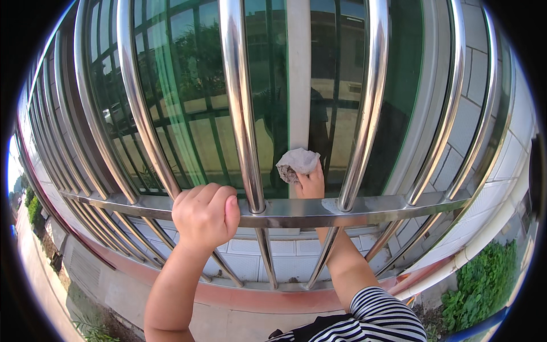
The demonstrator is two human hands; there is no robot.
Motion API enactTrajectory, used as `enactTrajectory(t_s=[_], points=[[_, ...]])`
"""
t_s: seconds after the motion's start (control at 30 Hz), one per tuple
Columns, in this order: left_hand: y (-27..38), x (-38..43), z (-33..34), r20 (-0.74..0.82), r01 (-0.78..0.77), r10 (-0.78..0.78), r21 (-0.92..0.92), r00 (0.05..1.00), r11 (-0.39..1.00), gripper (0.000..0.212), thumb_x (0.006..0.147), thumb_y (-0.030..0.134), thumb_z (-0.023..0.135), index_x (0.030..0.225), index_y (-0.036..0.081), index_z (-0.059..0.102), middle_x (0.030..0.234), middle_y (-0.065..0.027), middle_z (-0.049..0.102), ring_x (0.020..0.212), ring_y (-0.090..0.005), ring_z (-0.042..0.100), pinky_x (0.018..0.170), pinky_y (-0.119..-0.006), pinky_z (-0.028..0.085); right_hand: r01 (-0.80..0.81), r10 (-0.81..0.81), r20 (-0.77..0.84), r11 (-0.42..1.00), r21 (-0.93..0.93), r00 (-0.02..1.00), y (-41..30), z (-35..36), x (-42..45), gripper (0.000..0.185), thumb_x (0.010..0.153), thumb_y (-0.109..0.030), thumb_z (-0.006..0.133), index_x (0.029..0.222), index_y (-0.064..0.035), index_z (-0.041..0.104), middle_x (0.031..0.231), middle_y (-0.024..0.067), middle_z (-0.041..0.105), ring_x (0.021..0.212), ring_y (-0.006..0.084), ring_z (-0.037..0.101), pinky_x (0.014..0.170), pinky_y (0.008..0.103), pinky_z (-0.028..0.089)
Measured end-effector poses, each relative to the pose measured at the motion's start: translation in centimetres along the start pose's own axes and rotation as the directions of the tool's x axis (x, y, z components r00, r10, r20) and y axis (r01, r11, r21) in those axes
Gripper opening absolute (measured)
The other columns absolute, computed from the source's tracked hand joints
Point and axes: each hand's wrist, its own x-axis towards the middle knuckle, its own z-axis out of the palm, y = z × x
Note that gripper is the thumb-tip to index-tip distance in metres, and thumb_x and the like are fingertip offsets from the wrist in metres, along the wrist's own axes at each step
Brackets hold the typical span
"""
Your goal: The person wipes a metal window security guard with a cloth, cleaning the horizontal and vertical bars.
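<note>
My left hand (pixel 207 216) grips the horizontal metal rail (pixel 295 213) of a window guard, its thumb folded over the front. Behind that rail, my right hand (pixel 312 181) has reached between the bars and holds a crumpled, dirt-stained pale cloth (pixel 301 162). The cloth is at the lower part of the light window frame post (pixel 299 85), between two green-tinted glass panes (pixel 265 107). Whether it touches the post or the glass, I cannot tell. Part of my right forearm is hidden by the rail.
Shiny vertical bars (pixel 241 107) stand on both sides of my right arm. Below the guard runs a reddish ledge (pixel 273 299) over paving. White tiled wall (pixel 466 85) and a white pipe (pixel 461 260) are at right, near leafy plants (pixel 483 273). A path (pixel 42 265) lies far left.
</note>
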Motion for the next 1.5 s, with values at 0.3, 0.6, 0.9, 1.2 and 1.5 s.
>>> enactTrajectory(t_s=[0.3,0.6,0.9,1.2,1.5], points=[[-0.2,-0.3,-0.9,0.040,0.008,-0.008,0.001,0.999,1.000,0.017,0.079,0.019,0.051,0.064,0.013,0.059,0.058,-0.0006,0.052,0.050,-0.0195,0.053,0.047,-0.032,0.039,0.065,-0.086,-0.197,0.992,-0.109,0.977,-2.4,-0.3,12.2,0.044,0.068,-0.010,0.062,0.111,-0.0031,0.060,0.120,0.0193,0.050,0.124,0.0454,0.035,0.102,0.0557,0.029],[-0.1,0.0,-0.5,0.027,-0.018,0.019,-0.021,0.999,1.000,0.014,0.075,0.019,0.053,0.064,0.014,0.059,0.058,0.0007,0.054,0.049,-0.0178,0.053,0.046,-0.030,0.039,0.040,-0.160,-0.377,0.951,-0.308,0.912,-2.9,-4.6,25.6,0.052,0.071,-0.011,0.063,0.122,-0.0083,0.052,0.128,0.0144,0.048,0.125,0.0400,0.036,0.103,0.0517,0.029],[-0.2,-0.4,-0.1,0.051,0.014,-0.013,-0.011,0.999,1.000,0.012,0.074,0.018,0.054,0.064,0.013,0.059,0.058,0.0007,0.053,0.049,-0.0175,0.053,0.047,-0.030,0.038,0.373,-0.381,-0.011,0.911,-0.177,0.924,-7.6,3.4,20.7,0.035,0.081,-0.014,0.049,0.115,-0.0091,0.057,0.122,0.0114,0.054,0.120,0.0274,0.045,0.102,0.0416,0.031],[-0.3,-0.4,-0.4,0.054,-0.003,0.001,0.035,0.999,0.999,0.012,0.076,0.020,0.054,0.065,0.015,0.056,0.056,0.0015,0.049,0.048,-0.0170,0.051,0.048,-0.030,0.036,0.730,-0.722,0.108,0.678,-0.083,0.683,-9.7,10.0,12.2,0.025,0.080,-0.019,0.051,0.101,-0.0092,0.062,0.115,0.0064,0.051,0.117,0.0244,0.043,0.101,0.0406,0.032],[0.1,-0.2,-0.3,0.043,0.019,-0.019,-0.007,0.999,1.000,0.013,0.075,0.017,0.051,0.064,0.013,0.057,0.058,-0.0003,0.053,0.049,-0.0183,0.052,0.047,-0.031,0.037,0.287,-0.392,-0.484,0.916,-0.278,0.782,-6.7,0.2,28.2,0.037,0.080,-0.011,0.053,0.116,-0.0107,0.055,0.112,0.0042,0.054,0.109,0.0225,0.046,0.096,0.0374,0.035]])
